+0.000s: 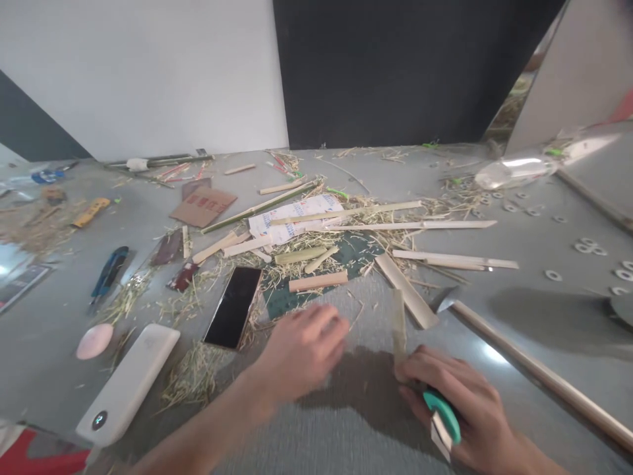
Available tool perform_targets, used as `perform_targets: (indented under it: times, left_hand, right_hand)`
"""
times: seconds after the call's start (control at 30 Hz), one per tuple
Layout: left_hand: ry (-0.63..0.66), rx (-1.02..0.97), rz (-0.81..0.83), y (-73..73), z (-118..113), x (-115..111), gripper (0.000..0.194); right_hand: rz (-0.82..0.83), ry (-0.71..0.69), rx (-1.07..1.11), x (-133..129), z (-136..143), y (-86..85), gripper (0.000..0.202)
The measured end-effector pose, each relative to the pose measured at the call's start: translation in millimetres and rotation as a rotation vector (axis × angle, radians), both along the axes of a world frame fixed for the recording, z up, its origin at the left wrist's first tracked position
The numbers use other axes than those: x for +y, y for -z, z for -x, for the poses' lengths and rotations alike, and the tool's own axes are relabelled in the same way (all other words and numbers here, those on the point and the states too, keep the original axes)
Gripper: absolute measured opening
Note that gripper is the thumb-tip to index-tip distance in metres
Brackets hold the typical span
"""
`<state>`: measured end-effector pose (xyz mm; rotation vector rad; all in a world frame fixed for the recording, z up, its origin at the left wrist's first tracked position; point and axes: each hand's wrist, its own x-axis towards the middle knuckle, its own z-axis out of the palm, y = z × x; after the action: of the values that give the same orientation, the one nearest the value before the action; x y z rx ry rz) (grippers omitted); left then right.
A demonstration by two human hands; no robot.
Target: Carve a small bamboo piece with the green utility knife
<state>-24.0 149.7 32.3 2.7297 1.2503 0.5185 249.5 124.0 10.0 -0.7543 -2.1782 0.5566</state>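
Observation:
My right hand [455, 399], at the lower right, is closed on a pale flat bamboo strip [398, 323] that points away from me. A tool with a teal-and-white handle [444, 419] is also held in this hand; its working end is hidden. My left hand [309, 343] hovers in the middle, somewhat blurred, its fingers loosely bent and nothing visible in them. Just beyond it lies a short wooden piece [319, 282] on a dark green mat [287, 300]. A wider bamboo slat [405, 290] rests beyond the held strip.
Left of my left hand are a black phone [234, 307], a white power bank [131, 382] and a blue-black utility knife [109, 272]. Shavings and bamboo strips [415, 225] litter the middle. A wooden-handled tool [534, 369], several washers [588, 247] and a clear bottle [517, 170] lie right.

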Motion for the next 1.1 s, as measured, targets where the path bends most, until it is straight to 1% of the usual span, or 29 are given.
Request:
perform_targets:
  times: [0.03, 0.13, 0.17, 0.2, 0.23, 0.3, 0.4, 0.63, 0.73, 0.87, 0.97, 1.1]
  left_hand:
    - [-0.114, 0.007, -0.001, -3.1, 10, 0, 0.018]
    - [-0.508, 0.041, -0.085, -8.2, 48, -4, 0.043]
    - [-0.619, 0.069, -0.103, -7.4, 61, -6, 0.046]
    - [-0.703, 0.114, -0.098, -5.4, 72, -9, 0.046]
    - [-0.746, 0.166, -0.073, -2.7, 80, -12, 0.043]
    - [-0.776, 0.22, -0.003, 3.2, 90, -17, 0.043]
    - [-0.782, 0.209, 0.006, 7.6, 91, -20, 0.045]
    - [-0.755, 0.195, -0.024, 9.0, 93, -21, 0.046]
    - [-0.811, 0.175, -0.007, 9.9, 95, -21, 0.049]
    - [-0.89, 0.187, 0.063, 9.0, 99, -20, 0.064]
    - [-0.895, 0.182, 0.09, 7.7, 99, -20, 0.063]
    - [-0.877, 0.184, 0.099, 6.0, 91, -23, 0.067]
  right_hand:
    - [-0.012, -0.003, 0.004, 0, 0, -0.9, 0.024]
    - [-0.034, -0.004, 0.003, -2, -2, -3.5, 0.024]
    - [-0.032, 0.0, 0.002, -3, -2, -4.2, 0.023]
    - [-0.028, 0.01, 0.004, -4, -3, -4.9, 0.022]
    - [-0.024, 0.025, 0.005, -4, -3, -5.6, 0.02]
    - [-0.025, 0.066, 0.003, -5, -3, -6.8, 0.017]
    - [-0.05, 0.112, -0.009, -6, -4, -8.1, 0.013]
    - [-0.08, 0.112, -0.016, -11, -9, -4.8, 0.014]
    - [-0.074, 0.108, -0.013, -13, -10, -3.8, 0.014]
    - [-0.064, 0.102, -0.02, -14, -8, -4.1, 0.014]
    - [-0.073, 0.118, -0.033, -14, -5, -3.4, 0.012]
    - [-0.091, 0.15, -0.046, -12, -4, -0.5, 0.009]
